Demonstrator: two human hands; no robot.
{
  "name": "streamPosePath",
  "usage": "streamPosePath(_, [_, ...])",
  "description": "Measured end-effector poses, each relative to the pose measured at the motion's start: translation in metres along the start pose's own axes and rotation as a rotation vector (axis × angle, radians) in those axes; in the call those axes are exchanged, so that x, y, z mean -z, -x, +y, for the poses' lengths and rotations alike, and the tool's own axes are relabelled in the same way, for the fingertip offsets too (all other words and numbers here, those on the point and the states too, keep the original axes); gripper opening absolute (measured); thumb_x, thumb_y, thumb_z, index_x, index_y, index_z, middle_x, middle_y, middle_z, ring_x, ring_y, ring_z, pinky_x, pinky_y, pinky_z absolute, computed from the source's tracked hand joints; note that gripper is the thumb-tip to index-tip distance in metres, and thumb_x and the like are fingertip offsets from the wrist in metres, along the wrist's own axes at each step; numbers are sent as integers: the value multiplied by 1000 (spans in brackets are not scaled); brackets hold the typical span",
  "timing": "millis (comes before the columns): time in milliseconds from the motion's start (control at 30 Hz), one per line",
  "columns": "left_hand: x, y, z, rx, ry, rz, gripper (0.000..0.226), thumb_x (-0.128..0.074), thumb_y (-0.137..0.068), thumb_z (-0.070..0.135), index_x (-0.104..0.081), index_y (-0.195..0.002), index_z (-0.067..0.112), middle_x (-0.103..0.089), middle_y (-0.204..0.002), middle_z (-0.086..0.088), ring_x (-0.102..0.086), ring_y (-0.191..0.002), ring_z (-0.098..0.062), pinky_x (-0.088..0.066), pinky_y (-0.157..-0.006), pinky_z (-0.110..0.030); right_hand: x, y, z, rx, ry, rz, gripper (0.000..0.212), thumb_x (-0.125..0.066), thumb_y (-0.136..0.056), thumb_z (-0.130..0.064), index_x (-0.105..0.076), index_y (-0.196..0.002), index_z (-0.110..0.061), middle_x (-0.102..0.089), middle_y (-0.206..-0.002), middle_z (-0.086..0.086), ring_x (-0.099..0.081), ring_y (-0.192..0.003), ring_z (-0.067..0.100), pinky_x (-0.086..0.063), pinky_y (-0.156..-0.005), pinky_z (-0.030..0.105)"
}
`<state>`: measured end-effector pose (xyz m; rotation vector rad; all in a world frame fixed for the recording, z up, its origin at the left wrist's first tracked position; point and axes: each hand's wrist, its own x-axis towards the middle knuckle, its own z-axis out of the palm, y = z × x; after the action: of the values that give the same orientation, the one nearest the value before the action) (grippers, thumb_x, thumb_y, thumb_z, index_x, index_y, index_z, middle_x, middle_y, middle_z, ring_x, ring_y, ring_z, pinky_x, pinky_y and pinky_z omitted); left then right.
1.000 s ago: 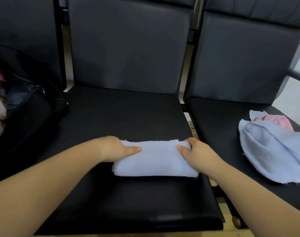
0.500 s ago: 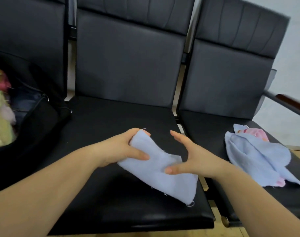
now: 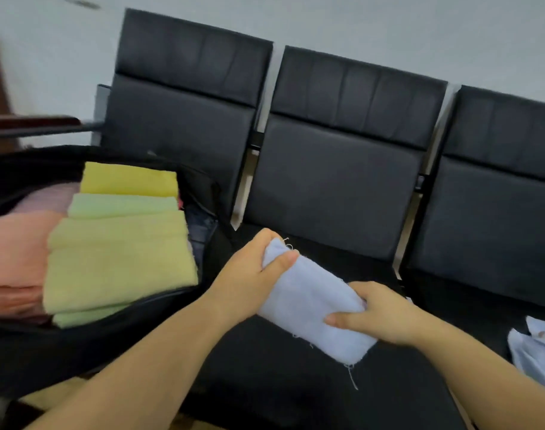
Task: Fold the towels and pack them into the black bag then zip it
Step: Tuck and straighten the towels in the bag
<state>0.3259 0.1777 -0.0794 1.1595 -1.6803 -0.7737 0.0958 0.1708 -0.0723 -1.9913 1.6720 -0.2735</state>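
A folded light-blue towel [image 3: 308, 305] is held above the middle black seat [image 3: 280, 383], tilted with its far end toward the bag. My left hand [image 3: 252, 274] grips that far end, thumb on top. My right hand [image 3: 376, 315] grips the near right side, fingers curled over its edge. The open black bag [image 3: 23, 352] lies on the left seat. In it are folded yellow-green towels [image 3: 119, 259] and folded pink and peach towels [image 3: 13, 252].
More light-blue and patterned cloth [image 3: 534, 349] lies on the right seat at the frame's edge. Three black chair backs [image 3: 336, 162] stand behind the seats. A dark armrest [image 3: 32, 124] juts out at the left above the bag.
The towel has been lifted off the middle seat by both hands and carried left. My view has swung left, so the open bag and its towels now fill the left side.
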Motion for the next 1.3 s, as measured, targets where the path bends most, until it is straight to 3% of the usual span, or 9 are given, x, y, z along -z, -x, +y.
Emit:
streamPosePath(167, [76,14,-6,96,53,276,18,-51,-95,38,-50,-92,20,-59,-84,5,-55,-77,-5,-42,-66,-22,13,-36,-82,174,71,-15,33,-67,-79,-54,-64,-98,-28,-68,-95,-6,-65,-86,10,-55,-82,35])
streamPosePath(300, [137,11,-10,207,31,414,19,-48,-97,38,-49,-90,19,-57,-82,5,-53,-75,-6,-36,-57,-19,9,-66,-150,304,103,-3,27,-55,-89,-50,-57,-107,-29,-62,-101,-10,-60,-90,6,-52,-79,26])
streamPosePath(467, [202,3,-34,399,-77,433,21,-46,-98,36,-52,-105,18,-56,-95,1,-54,-91,-19,-37,-73,-29,-16,-104,-203,390,77,-34,26,-49,-93,-49,-46,-115,-35,-54,-107,-19,-54,-95,0,-45,-76,18])
streamPosePath(567, [229,-7,-53,514,-106,439,20,-44,-100,32,-52,-104,14,-54,-90,-2,-50,-79,-13,-36,-65,-27,-30,-133,-225,358,66,-4,35,-53,-91,-51,-48,-119,-31,-58,-111,-10,-57,-97,7,-48,-78,24])
streamPosePath(700, [256,-34,-83,521,-99,527,20,-41,-101,28,-48,-87,15,-50,-84,-3,-47,-79,-18,-32,-65,-30,-44,-176,-253,298,27,81,40,-54,-91,-51,-50,-119,-22,-57,-109,-3,-55,-93,14,-41,-65,23])
streamPosePath(867, [278,-87,-109,542,-136,635,31,-40,-101,35,-47,-110,6,-53,-100,-6,-49,-93,-25,-32,-73,-32,-53,-237,-278,250,-21,180,30,-47,-96,-44,-52,-93,-14,-54,-86,-2,-50,-81,18,-33,-57,25])
streamPosePath(967, [284,-111,-129,602,-168,665,37,-44,-99,37,-46,-116,4,-58,-114,-11,-53,-106,-31,-34,-79,-30,-65,-266,-280,218,-95,196,31,-47,-96,-42,-53,-94,-12,-53,-84,0,-48,-71,13,-29,-52,22])
streamPosePath(1167, [289,-130,-172,749,-284,645,47,-50,-95,40,-41,-120,1,-56,-122,-21,-52,-113,-38,-40,-89,-39,-95,-305,-276,126,-159,222,42,-49,-94,-47,-53,-85,-7,-52,-81,3,-49,-75,19,-33,-57,29])
streamPosePath(1300, [277,-123,-198,833,-356,622,42,-48,-94,40,-39,-110,3,-52,-127,-27,-49,-118,-40,-37,-92,-40,-110,-311,-274,55,-133,193,45,-55,-90,-52,-53,-98,-8,-56,-98,8,-55,-90,25,-43,-73,33])
